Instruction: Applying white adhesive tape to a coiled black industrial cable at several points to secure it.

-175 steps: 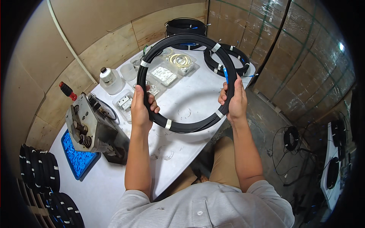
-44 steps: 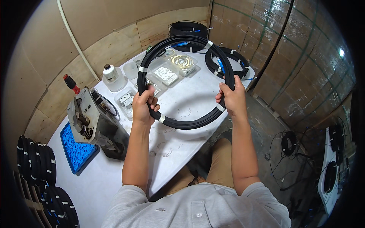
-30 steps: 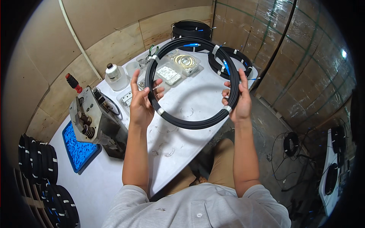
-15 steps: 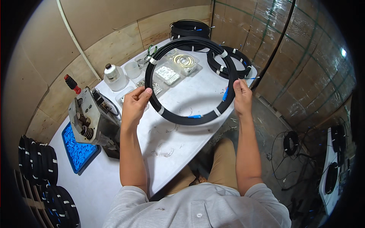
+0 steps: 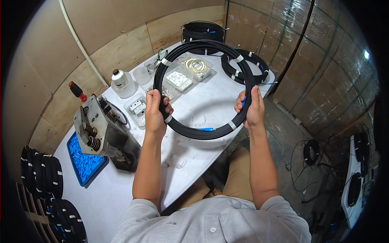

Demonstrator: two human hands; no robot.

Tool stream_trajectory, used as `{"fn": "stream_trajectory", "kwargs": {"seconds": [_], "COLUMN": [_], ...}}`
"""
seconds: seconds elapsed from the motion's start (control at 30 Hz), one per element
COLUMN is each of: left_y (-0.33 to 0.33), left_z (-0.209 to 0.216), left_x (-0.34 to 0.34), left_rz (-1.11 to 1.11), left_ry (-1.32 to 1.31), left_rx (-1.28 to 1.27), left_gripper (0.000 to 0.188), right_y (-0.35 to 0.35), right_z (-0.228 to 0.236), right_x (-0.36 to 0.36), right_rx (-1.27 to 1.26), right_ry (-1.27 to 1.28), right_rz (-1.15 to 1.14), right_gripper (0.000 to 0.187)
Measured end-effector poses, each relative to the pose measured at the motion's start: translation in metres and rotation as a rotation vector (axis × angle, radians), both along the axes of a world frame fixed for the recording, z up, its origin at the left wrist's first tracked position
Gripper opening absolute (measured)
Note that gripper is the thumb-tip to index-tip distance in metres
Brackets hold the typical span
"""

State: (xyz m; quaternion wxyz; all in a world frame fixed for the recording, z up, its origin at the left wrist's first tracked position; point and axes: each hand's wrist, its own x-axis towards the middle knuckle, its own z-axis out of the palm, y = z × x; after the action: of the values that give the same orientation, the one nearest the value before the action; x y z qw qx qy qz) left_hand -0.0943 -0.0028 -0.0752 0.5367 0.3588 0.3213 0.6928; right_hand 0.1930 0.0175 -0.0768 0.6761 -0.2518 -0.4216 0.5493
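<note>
Between my hands a large coil of black cable (image 5: 190, 133) is held up above the white table, tilted toward me. White tape bands bind it in several places. A blue connector (image 5: 206, 129) shows on its lower inner edge, and another blue piece is partly hidden by my right fingers. My left hand (image 5: 156, 111) is wrapped round the coil's left side, fingertips showing inside the ring. Round the right side my right hand (image 5: 252, 107) is closed too, thumb up along the outside.
Coils stand stacked at the table's far end (image 5: 202, 32), with another coil (image 5: 259, 67) beside them. Left of me are a metal hand press (image 5: 105, 129), a tray of blue parts (image 5: 83, 160) and a bottle (image 5: 118, 79). Clear boxes (image 5: 178, 79) hold small parts. More coils (image 5: 42, 172) hang lower left.
My left hand has gone from a fingertip pinch to a full grip round the coil. My right fingers now curl inside the ring. The coil's near edge has dropped slightly toward me.
</note>
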Motion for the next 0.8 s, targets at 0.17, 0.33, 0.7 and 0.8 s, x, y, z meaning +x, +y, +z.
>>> {"fn": "stream_trajectory", "kwargs": {"seconds": [0.17,0.33,0.7,0.8], "left_y": [-0.01,-0.011,-0.006,0.001], "left_z": [0.011,0.01,0.013,0.006], "left_x": [0.006,0.006,-0.02,-0.046], "left_rz": [-0.062,-0.102,-0.166,-0.349], "left_ry": [-0.023,-0.008,0.082,0.096], "left_rx": [0.037,0.057,-0.111,-0.086], "left_gripper": [0.023,0.023,0.071,0.074], "right_y": [0.005,0.006,-0.009,0.001], "right_z": [-0.004,-0.001,0.015,0.003], "right_x": [0.008,0.013,0.022,0.041], "right_rx": [-0.065,-0.151,0.042,0.196], "right_ry": [0.067,0.072,0.092,-0.22], "right_rz": [-0.02,-0.03,0.181,0.145], "right_gripper": [0.044,0.051,0.058,0.064]}}
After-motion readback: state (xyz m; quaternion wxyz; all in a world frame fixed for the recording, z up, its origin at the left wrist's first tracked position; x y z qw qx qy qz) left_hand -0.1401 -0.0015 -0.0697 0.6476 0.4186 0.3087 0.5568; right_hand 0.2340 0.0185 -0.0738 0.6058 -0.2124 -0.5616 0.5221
